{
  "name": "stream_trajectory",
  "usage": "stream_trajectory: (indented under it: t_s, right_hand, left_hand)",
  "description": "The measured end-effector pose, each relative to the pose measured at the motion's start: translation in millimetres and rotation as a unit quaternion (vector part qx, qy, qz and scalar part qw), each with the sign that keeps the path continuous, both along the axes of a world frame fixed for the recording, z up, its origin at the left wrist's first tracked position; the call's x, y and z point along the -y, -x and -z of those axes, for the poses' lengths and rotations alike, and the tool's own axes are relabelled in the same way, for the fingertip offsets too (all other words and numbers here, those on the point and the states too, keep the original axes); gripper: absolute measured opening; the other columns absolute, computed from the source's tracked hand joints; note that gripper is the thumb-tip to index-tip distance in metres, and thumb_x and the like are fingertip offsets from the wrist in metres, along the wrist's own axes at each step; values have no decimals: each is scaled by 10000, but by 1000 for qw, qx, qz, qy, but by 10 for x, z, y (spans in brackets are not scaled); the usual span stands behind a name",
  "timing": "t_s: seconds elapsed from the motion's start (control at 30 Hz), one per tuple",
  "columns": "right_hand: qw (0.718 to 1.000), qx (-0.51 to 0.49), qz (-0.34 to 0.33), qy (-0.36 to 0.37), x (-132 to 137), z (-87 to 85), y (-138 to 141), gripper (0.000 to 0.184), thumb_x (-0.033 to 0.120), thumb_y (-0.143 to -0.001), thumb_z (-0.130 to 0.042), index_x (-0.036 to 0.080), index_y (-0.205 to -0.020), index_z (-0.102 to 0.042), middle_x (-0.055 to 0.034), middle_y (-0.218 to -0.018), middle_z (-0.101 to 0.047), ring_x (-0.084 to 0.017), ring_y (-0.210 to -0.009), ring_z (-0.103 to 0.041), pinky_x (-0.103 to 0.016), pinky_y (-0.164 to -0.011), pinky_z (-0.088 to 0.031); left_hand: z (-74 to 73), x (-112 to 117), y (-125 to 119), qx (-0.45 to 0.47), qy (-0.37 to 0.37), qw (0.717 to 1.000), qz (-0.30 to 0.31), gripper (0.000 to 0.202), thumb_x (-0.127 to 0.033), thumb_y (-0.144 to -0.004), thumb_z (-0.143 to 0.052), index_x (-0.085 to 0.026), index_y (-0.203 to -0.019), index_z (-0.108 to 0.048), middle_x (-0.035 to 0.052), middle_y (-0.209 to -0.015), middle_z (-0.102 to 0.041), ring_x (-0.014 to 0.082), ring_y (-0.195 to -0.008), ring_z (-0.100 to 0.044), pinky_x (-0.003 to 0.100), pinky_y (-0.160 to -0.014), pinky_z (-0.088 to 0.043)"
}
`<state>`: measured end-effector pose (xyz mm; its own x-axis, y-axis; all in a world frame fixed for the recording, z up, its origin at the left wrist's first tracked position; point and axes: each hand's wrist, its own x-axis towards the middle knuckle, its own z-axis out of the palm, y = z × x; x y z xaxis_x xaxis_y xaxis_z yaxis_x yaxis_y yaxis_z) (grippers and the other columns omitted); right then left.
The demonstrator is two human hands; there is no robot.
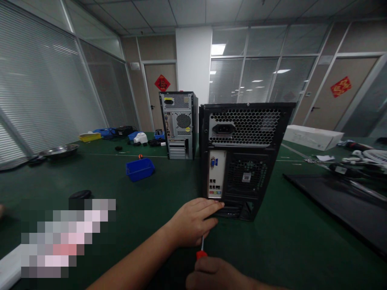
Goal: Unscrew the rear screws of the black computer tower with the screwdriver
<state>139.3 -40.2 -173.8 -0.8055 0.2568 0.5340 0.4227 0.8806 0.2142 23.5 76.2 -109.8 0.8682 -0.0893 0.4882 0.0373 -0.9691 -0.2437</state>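
Observation:
A black computer case stands upright on the green table, its back panel with ports and a honeycomb grille facing me. My left hand reaches to the case's lower left back, its fingers stretched out and touching the panel below the ports. In front of it, my right hand is closed round the red handle of a screwdriver. The metal shaft points up toward the underside of my left hand, and its tip is hidden there.
A second computer case stands farther back. Left of it are a blue bin and a metal bowl. On the right lie a black panel, a white box and cables. A pixelated patch covers something at lower left.

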Motion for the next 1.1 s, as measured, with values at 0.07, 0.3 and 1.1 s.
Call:
stream_trajectory:
  t_s: [0.07, 0.3, 1.1]
  right_hand:
    - [1000, 5, -2, -7, -7, -12, -16, 217, 328, -1034, -624, 173, -903, -544, 66, -851, -626, -54, -746, -515, -209, -656, -399]
    - [992, 118, 21, 51, -85, 254, 45, 256, 441, -1011, -630, 203, -989, -538, 62, -755, -572, -94, -614, -459, -225, -537, -346]
    - [998, -35, -30, -33, -54, 0, -12, 206, 365, -1026, -626, 163, -1008, -593, 54, -799, -624, -73, -698, -524, -217, -685, -430]
  left_hand:
    - [2, -4, -1, 1, 0, 1000, 1, 248, -213, -851, -591, -179, -1074, -695, 95, -1529, -529, 264, -1323, -558, 426, -1095, -486]
    - [13, -7, -5, 15, 2, 1000, 6, 265, -187, -833, -577, -183, -1067, -701, 87, -1509, -551, 250, -1314, -565, 413, -1087, -492]
    - [22, -9, -5, 8, 1, 1000, 3, 237, -199, -863, -584, -184, -1072, -694, 89, -1520, -538, 249, -1334, -545, 411, -1105, -476]
